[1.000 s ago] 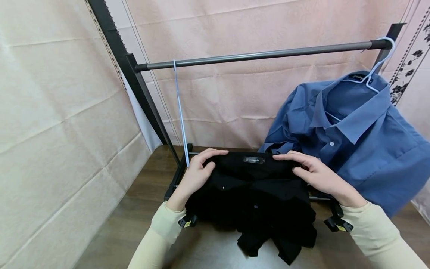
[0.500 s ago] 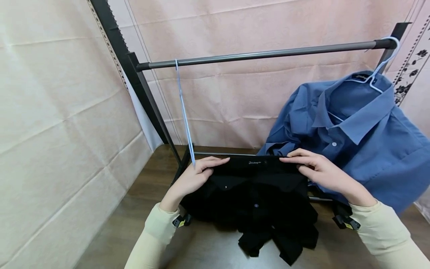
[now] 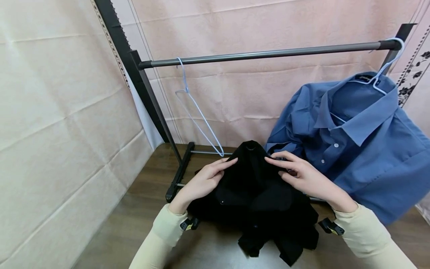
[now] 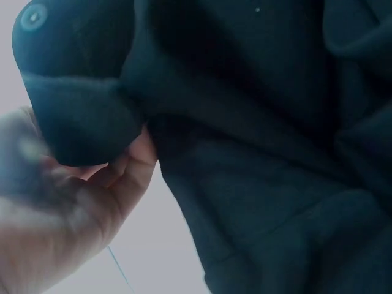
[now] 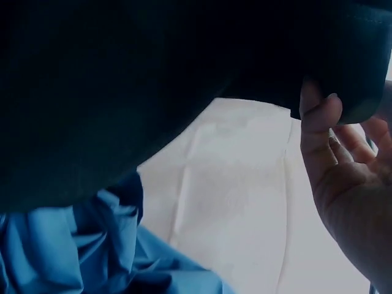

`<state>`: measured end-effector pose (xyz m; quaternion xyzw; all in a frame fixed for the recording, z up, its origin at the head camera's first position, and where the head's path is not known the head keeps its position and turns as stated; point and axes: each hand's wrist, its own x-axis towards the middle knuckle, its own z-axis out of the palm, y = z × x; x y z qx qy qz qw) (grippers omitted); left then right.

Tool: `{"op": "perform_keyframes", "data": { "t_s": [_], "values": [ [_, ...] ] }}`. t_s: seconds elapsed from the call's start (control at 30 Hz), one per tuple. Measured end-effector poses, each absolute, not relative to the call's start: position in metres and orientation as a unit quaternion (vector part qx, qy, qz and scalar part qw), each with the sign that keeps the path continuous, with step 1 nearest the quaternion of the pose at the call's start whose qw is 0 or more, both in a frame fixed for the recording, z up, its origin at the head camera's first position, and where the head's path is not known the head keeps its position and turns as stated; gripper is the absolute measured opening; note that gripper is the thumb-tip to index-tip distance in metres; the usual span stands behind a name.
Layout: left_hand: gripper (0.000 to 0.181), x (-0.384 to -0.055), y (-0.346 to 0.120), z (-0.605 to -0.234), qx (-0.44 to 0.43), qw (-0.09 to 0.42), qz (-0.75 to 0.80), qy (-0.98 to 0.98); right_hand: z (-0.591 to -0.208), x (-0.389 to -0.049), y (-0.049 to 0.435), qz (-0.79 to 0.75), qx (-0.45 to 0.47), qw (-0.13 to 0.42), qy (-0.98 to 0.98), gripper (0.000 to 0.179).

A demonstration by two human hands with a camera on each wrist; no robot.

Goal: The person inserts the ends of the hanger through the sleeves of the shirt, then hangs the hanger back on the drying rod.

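A black button-up shirt [image 3: 252, 201] hangs bunched between both hands, its collar [image 3: 250, 147] rising to a peak in the middle. On the left side of the collar, my left hand [image 3: 205, 182] pinches the cloth. In the left wrist view its fingers [image 4: 144, 147] go behind a buttoned collar flap. My right hand [image 3: 302, 175] grips the opposite side; the right wrist view has its thumb [image 5: 318, 128] against the dark cloth with other fingers behind. Just beyond the left hand, a light blue hanger [image 3: 211, 129] hangs bare from the rack's rail [image 3: 255, 57].
A blue shirt [image 3: 366, 149] on another light blue hanger [image 3: 396, 56] hangs at the rail's right end, close to my right hand. The rack's black foot [image 3: 179, 175] stands on the wooden table [image 3: 134, 216]. Pale curtains [image 3: 67, 112] rise at the left and back.
Both hands have come closer together, and the stretched collar has folded up into a peak. The bare hanger, seen nearly edge-on before, has swung so its lower end points right.
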<state>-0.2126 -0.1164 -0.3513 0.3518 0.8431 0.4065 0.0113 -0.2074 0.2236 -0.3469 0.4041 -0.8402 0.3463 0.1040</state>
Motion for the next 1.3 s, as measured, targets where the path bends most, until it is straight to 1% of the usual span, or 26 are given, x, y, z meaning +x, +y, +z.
{"op": "perform_keyframes", "data": {
  "t_s": [0.2, 0.3, 0.4, 0.5, 0.7, 0.87, 0.97, 1.1, 1.2, 1.3],
  "values": [
    [0.059, -0.212, -0.101, -0.351, 0.388, 0.017, 0.442, 0.808, -0.347, -0.207, 0.207, 0.354, 0.424, 0.102, -0.827, 0.057],
    [0.058, -0.212, -0.093, -0.350, 0.410, 0.029, 0.451, 0.792, -0.349, -0.207, 0.201, 0.362, 0.433, 0.103, -0.819, 0.056],
    [0.056, -0.212, -0.088, -0.348, 0.416, 0.030, 0.458, 0.785, -0.349, -0.205, 0.199, 0.361, 0.429, 0.111, -0.821, 0.056],
    [0.054, -0.212, -0.092, -0.347, 0.405, 0.011, 0.467, 0.786, -0.348, -0.203, 0.204, 0.358, 0.408, 0.118, -0.832, 0.055],
    [0.055, -0.216, -0.103, -0.343, 0.383, -0.043, 0.488, 0.784, -0.343, -0.200, 0.222, 0.395, 0.351, 0.108, -0.842, 0.047],
    [0.056, -0.216, -0.107, -0.343, 0.379, -0.042, 0.493, 0.782, -0.342, -0.201, 0.227, 0.401, 0.334, 0.103, -0.847, 0.037],
    [0.057, -0.215, -0.106, -0.343, 0.378, -0.039, 0.495, 0.782, -0.340, -0.202, 0.225, 0.399, 0.333, 0.120, -0.846, 0.032],
    [0.056, -0.214, -0.105, -0.345, 0.372, -0.035, 0.497, 0.783, -0.334, -0.202, 0.220, 0.409, 0.321, 0.165, -0.838, 0.028],
    [0.056, -0.213, -0.104, -0.347, 0.373, -0.029, 0.496, 0.784, -0.324, -0.203, 0.214, 0.421, 0.287, 0.188, -0.840, 0.026],
    [0.056, -0.213, -0.102, -0.348, 0.376, -0.021, 0.495, 0.783, -0.310, -0.205, 0.204, 0.424, 0.253, 0.198, -0.847, 0.025]
  ]
}}
